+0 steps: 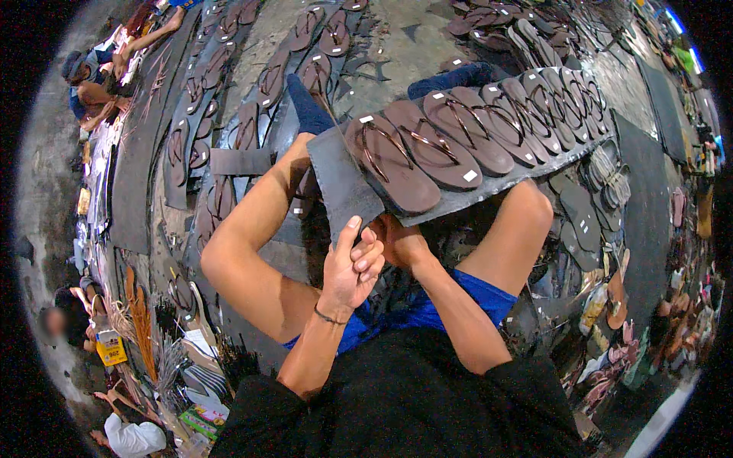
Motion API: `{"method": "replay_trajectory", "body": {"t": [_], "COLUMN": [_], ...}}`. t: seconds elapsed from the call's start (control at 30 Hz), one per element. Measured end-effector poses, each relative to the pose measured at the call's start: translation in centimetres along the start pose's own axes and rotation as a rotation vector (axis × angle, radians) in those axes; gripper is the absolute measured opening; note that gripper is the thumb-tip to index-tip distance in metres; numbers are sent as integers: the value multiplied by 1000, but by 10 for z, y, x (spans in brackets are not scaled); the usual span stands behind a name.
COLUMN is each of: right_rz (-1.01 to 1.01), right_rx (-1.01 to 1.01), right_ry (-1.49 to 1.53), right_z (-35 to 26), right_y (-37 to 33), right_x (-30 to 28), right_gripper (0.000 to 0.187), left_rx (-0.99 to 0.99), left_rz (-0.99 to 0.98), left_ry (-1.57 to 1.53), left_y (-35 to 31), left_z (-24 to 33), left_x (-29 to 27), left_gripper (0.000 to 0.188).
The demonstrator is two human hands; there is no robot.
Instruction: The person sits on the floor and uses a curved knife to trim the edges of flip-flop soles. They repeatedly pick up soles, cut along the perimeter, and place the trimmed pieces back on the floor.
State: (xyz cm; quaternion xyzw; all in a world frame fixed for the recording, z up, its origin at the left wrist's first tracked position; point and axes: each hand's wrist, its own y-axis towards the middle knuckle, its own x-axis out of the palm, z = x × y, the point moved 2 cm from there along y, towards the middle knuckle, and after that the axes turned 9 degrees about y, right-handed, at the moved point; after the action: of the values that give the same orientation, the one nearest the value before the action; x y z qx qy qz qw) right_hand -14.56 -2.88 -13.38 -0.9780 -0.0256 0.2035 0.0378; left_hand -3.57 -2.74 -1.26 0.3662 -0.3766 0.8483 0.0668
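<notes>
A long dark grey rubber sheet (340, 179) lies across my lap and legs. Brown flip-flops (393, 168) with shiny straps stand side by side in a row along it, a few with small white labels. My left hand (353, 263) is closed at the near left corner of the sheet, its thumb pointing up along the edge. Close beside it, my right hand (401, 243) reaches to the sheet's near edge below the first flip-flop. The fingers of that hand are mostly hidden behind the left hand and under the sheet.
More brown flip-flops (317, 72) lie in rows on dark sheets at the far left, others in a pile (511, 27) at the far right. Grey soles (576, 217) rest beyond my right knee. Several people sit along the left side, one at the far left (95, 84).
</notes>
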Motion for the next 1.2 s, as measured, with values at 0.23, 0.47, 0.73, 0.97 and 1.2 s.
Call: {"method": "replay_trajectory", "body": {"t": [0.23, 0.47, 0.73, 0.97, 1.2], "right_rz": [218, 79, 422, 518, 501], "right_rx": [-73, 152, 316, 328, 363], "right_ry": [31, 648, 720, 900, 835], "right_z": [-23, -96, -73, -56, -47], "right_y": [125, 5, -143, -160, -164], "right_x": [25, 1, -86, -85, -88], "right_gripper": [37, 25, 17, 17, 21], "left_rx": [516, 726, 47, -195, -218], "left_rz": [82, 254, 91, 101, 11], "left_ry": [541, 418, 1022, 620, 771], "left_y": [-41, 21, 91, 61, 71], "left_z": [65, 99, -22, -44, -26], "left_x": [-2, 1, 13, 22, 13], "left_gripper": [37, 30, 42, 43, 44]}}
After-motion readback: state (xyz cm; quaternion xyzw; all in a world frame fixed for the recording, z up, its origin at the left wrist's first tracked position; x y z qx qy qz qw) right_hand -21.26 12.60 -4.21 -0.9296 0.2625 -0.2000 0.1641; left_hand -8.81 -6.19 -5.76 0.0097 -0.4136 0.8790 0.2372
